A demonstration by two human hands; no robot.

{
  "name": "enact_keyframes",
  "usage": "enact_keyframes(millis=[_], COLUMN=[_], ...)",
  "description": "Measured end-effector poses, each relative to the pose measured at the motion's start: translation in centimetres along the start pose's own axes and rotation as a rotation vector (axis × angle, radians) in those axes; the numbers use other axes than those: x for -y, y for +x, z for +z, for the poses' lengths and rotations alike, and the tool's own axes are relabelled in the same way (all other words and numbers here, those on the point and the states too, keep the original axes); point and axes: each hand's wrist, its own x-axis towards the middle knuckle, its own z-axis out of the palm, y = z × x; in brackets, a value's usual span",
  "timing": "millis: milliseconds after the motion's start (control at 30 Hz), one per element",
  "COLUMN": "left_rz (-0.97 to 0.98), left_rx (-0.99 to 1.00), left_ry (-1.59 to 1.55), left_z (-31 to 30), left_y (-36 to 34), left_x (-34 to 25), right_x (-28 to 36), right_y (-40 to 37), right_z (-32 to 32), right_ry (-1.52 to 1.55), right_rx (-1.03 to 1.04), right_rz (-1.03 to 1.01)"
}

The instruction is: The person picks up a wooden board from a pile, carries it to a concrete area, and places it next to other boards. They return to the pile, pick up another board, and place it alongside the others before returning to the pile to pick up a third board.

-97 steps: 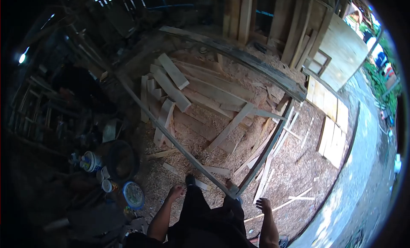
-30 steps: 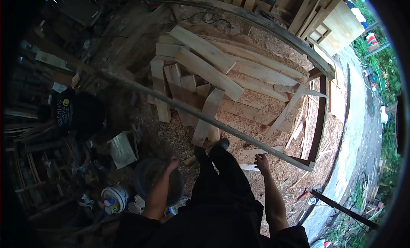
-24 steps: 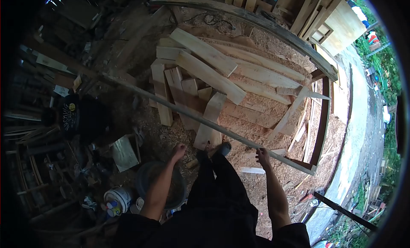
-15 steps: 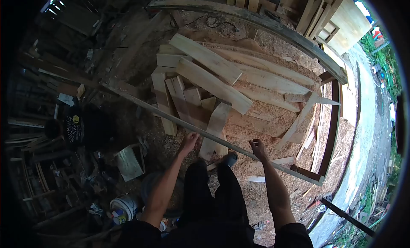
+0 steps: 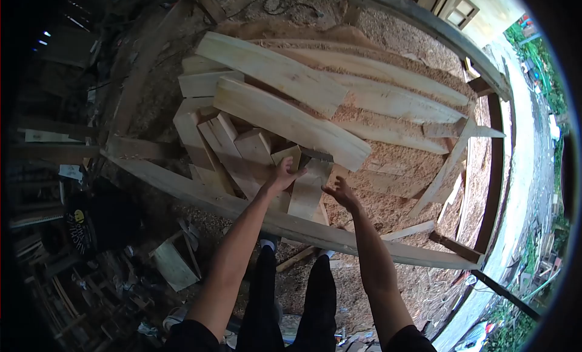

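Note:
My left hand [image 5: 284,175] is over the upper part of an upright-lying short board [image 5: 309,191], its fingers apart and nothing in them. On the other side of that board, my right hand [image 5: 342,193] hovers with spread fingers, holding nothing. Whether either hand touches the wood I cannot tell. Two long pale planks [image 5: 291,122] lie slanted above my hands, across a pile of shorter wood blocks [image 5: 227,143] on the left. Both my arms reach over the near wooden rail [image 5: 291,225] of a frame.
Curved boards [image 5: 394,103] lie among sawdust [image 5: 388,164] to the right. The frame's far rail [image 5: 418,19] arches across the top, and a dark beam [image 5: 494,182] closes the right end. A person in a black shirt [image 5: 100,222] is at the left.
Both hands have moved forward past the near rail, over the short board, and their fingers have spread. The view has shifted closer to the wood pile.

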Motion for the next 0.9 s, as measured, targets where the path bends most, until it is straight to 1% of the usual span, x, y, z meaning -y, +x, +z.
enact_keyframes(millis=[33,100,133,200,233,300,333,400,533,567,600,633,700,733,767,833,867,900], left_rz=[-0.013,0.062,0.054,0.012,0.013,0.000,0.002,-0.060,0.000,-0.060,-0.081,-0.103,-0.136,-0.153,-0.145,0.046,0.099,0.111], left_rx=[0.014,0.041,0.045,0.038,0.042,0.055,0.055,0.041,0.021,0.114,0.158,0.201,0.110,0.065,0.059,-0.011,-0.038,-0.045], left_ry=[0.005,0.130,0.124,0.132,0.136,-0.093,-0.092,-0.157,-0.124,-0.126,-0.129,-0.131,0.031,0.117,0.119,0.153,0.133,0.135], left_z=[0.1,0.5,1.0,1.8,2.3,3.0,3.0,3.2,2.2,1.4,1.1,0.8,0.9,1.0,0.9,0.4,0.1,-0.4], left_y=[0.8,2.6,3.2,4.4,4.7,4.7,4.6,4.5,4.0,3.4,3.1,2.8,1.6,0.9,0.1,-1.3,-2.3,-3.2], left_x=[0.4,1.6,2.2,3.0,3.2,2.6,2.3,2.3,1.7,0.9,0.3,-0.3,-0.7,-0.9,-1.1,-1.8,-2.9,-4.0], right_x=[-0.6,-0.7,-0.9,-1.0,-1.0,-0.5,-0.4,-0.9,0.6,0.1,0.7,1.3,4.1,4.2,4.3,5.4,6.0,6.7], right_y=[1.3,3.4,4.2,5.7,6.0,6.7,6.9,7.2,4.6,4.2,3.5,2.6,-0.3,-0.9,-1.3,-2.1,-2.8,-3.6], right_z=[0.6,1.2,1.4,1.7,2.1,2.8,2.9,3.2,2.0,2.3,2.4,2.4,2.2,2.1,2.3,2.3,2.1,1.9], right_ry=[0.010,-0.027,-0.030,0.087,0.092,0.406,0.406,0.453,0.362,0.286,0.211,0.200,0.043,0.042,0.021,0.001,-0.022,-0.044], right_rx=[0.000,-0.104,-0.101,0.053,0.050,0.130,0.129,0.049,0.083,0.063,0.042,0.040,0.020,0.014,0.016,0.014,0.015,0.015], right_rz=[0.017,-0.052,-0.042,-0.157,-0.157,-0.240,-0.241,-0.202,-0.251,-0.267,-0.287,-0.299,-0.145,-0.154,-0.180,-0.229,-0.237,-0.242])
